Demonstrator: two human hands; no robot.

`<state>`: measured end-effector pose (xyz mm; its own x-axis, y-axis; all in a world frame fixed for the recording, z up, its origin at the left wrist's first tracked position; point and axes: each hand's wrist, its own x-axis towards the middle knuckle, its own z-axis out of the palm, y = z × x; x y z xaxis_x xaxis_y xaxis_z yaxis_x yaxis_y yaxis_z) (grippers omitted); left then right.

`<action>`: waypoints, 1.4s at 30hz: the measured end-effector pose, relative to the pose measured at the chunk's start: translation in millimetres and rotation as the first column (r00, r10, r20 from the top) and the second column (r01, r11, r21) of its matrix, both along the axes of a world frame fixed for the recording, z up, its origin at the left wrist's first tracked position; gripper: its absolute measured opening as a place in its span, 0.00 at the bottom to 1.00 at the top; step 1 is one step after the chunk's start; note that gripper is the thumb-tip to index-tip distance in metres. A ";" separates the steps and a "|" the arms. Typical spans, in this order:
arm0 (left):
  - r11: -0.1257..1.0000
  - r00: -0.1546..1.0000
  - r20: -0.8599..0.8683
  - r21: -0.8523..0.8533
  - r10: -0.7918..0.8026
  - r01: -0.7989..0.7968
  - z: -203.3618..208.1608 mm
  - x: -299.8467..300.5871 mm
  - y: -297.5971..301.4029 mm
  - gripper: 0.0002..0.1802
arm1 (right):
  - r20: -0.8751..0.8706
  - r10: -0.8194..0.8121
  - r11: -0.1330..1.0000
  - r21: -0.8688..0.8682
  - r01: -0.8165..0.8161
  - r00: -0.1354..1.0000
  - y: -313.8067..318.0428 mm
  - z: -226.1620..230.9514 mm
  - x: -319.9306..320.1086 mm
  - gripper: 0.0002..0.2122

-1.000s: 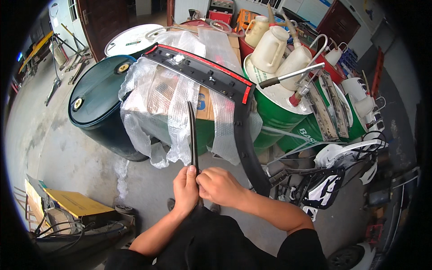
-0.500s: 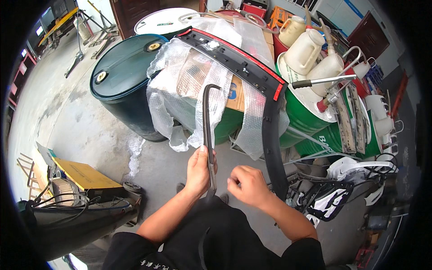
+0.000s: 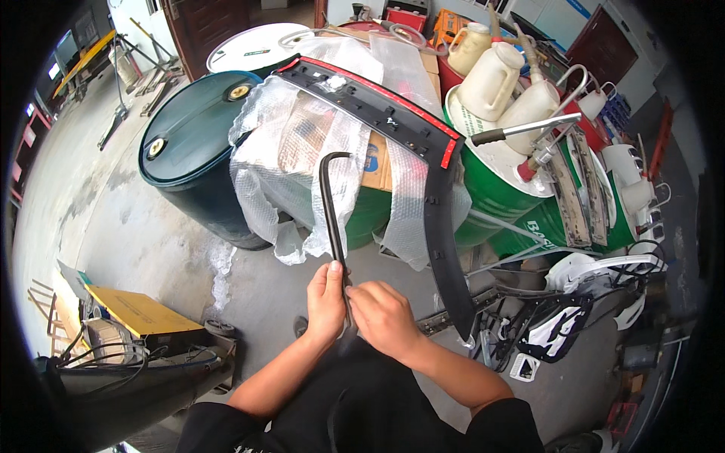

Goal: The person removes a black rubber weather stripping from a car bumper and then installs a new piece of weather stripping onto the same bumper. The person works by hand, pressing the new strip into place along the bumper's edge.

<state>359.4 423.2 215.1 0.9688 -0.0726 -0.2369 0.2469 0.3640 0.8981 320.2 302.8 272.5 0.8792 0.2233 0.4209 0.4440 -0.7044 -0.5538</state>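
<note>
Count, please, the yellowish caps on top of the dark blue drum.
2. One cap sits near the far-right rim of the dark blue drum; the other cap sits near its left rim. Bubble wrap overlaps the drum's right side, so another could be hidden there.

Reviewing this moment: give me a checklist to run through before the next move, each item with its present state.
1. Left hand closed around the black strip: ok.
2. Right hand gripping the strip: cannot tell; its curled fingers are right beside it.
3. Strip's upper end straight: not ok, it bends rightward.
4. Strip's lower end clearly visible: not ok, lost near the black clothing.
5. Curved panel wholly over the bubble wrap: not ok, its lower end extends past.
</note>
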 end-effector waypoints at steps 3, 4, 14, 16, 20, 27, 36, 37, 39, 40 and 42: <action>0.999 0.999 -0.042 0.040 -0.026 0.028 3.8 -2.3 0.1 0.17 | -0.035 -0.019 0.998 0.058 0.021 0.999 -3.0 -1.2 1.1 0.06; 0.998 1.000 -0.008 0.064 -0.026 0.026 2.7 -2.4 -2.2 0.17 | -0.051 -0.020 0.997 0.077 0.024 0.998 -4.2 -3.1 1.6 0.05; 0.989 0.997 0.068 0.148 -0.030 0.020 -9.8 -5.9 -2.7 0.17 | -0.274 -0.031 0.986 0.151 0.075 0.961 -5.2 -8.9 10.1 0.05; 0.990 0.998 0.037 0.130 -0.051 0.046 -8.9 -5.9 -1.9 0.17 | -0.240 -0.045 0.994 0.085 0.067 0.970 -4.5 -11.0 10.9 0.05; 0.998 0.998 -0.010 0.035 -0.055 0.055 -6.5 -7.0 -4.1 0.18 | -0.134 0.060 0.995 0.092 -0.048 0.989 -10.6 -14.2 13.6 0.06; 0.996 0.995 -0.097 -0.090 -0.037 0.029 -3.6 0.5 3.5 0.19 | -0.155 0.091 0.986 0.155 -0.067 0.984 -15.9 -15.2 10.5 0.06; 0.997 0.999 -0.039 -0.079 -0.014 0.011 -9.3 -1.5 5.2 0.18 | 0.000 0.051 0.999 -0.006 -0.051 0.999 -7.0 3.7 8.7 0.11; 1.000 1.000 0.030 0.002 0.004 -0.004 -12.1 -2.5 2.7 0.18 | 0.004 0.064 0.998 -0.013 -0.064 0.998 -4.5 1.3 8.2 0.11; 0.998 0.997 0.073 0.052 0.022 -0.026 -13.8 -3.4 -0.5 0.18 | 0.018 0.050 0.998 -0.042 -0.049 0.999 -3.7 -1.4 6.6 0.10; 0.999 0.999 0.044 0.023 0.027 -0.028 -14.0 -4.0 -1.2 0.18 | 0.026 0.044 0.998 -0.056 -0.042 0.999 -3.4 -2.5 6.4 0.09; 1.000 0.999 0.008 -0.003 0.031 -0.030 -14.3 -4.6 -2.2 0.18 | 0.038 0.038 0.996 -0.085 -0.035 0.999 -3.3 -5.2 6.7 0.08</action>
